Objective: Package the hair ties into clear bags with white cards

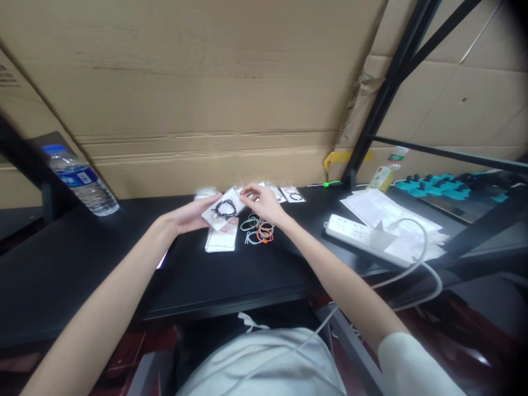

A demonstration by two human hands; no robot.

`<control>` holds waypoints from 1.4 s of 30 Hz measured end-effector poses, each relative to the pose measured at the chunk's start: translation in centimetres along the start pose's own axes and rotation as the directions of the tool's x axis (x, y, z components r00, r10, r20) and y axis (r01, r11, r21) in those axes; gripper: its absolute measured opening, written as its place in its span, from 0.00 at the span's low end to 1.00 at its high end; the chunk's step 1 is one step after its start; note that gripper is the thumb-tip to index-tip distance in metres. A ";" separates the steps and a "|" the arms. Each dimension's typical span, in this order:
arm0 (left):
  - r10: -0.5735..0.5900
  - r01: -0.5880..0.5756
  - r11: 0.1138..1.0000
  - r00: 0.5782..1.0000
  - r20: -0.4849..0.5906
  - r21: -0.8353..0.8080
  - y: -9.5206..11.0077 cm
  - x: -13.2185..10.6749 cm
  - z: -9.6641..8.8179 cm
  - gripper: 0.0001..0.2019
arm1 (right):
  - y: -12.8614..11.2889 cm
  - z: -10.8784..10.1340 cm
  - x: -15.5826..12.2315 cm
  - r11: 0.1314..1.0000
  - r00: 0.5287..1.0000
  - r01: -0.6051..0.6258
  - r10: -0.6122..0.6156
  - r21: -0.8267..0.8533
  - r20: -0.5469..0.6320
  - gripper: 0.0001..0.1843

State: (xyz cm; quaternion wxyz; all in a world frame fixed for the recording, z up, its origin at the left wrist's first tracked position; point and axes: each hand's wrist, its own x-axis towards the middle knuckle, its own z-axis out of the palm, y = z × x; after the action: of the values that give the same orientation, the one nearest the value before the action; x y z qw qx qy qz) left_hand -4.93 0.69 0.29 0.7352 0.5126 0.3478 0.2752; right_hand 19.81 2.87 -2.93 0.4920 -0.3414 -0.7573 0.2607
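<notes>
My left hand [193, 215] holds a small white card [223, 209] with a black hair tie on it, above the black table [82, 258]. My right hand [264, 202] pinches the card's upper right edge with closed fingers. Under the hands lies a stack of white cards [221, 241]. Beside it sits a heap of coloured hair ties [258, 229] in green, orange and pink. Several packed cards [293, 194] lie behind my right hand, near the cardboard wall.
A water bottle [80, 180] lies tilted at the left. A white power strip [363, 237] with its cable and a pile of clear bags [383, 209] sit at the right. A yellow drink bottle [385, 171] and teal pieces [437, 186] stand beyond. Cardboard sheets [206, 82] back the table.
</notes>
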 end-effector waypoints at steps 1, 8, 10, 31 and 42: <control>0.009 -0.009 1.000 1.000 0.003 -0.003 0.0 0.0 0.0 0.24 | -0.1 -0.1 0.0 1.000 1.000 0.000 0.000 0.012 0.001 0.07; 0.011 -0.011 1.000 0.998 0.069 0.001 0.4 -0.3 -0.9 0.26 | -1.6 -1.5 0.1 0.974 0.983 -0.120 0.090 0.190 0.161 0.12; 0.000 -0.001 1.000 0.996 0.091 0.009 0.5 -0.4 -1.2 0.26 | -2.0 -2.0 0.1 0.959 0.962 -0.170 0.112 0.226 0.250 0.13; 0.024 -0.032 0.994 0.996 0.085 0.104 0.2 -0.3 -1.8 0.25 | -2.9 -2.0 0.0 1.000 0.946 0.001 0.002 -0.009 0.325 0.15; 0.018 -0.041 0.972 0.995 0.100 0.232 0.2 -0.5 -1.2 0.28 | -2.4 -2.2 0.1 0.980 0.912 -0.073 -0.010 0.185 0.411 0.12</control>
State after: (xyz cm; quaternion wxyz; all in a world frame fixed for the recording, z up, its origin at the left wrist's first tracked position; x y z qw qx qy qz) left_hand -6.23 1.06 0.34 0.6817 0.6135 0.3339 0.2177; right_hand 21.20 1.57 -0.25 0.3491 -0.2413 -0.8085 0.4078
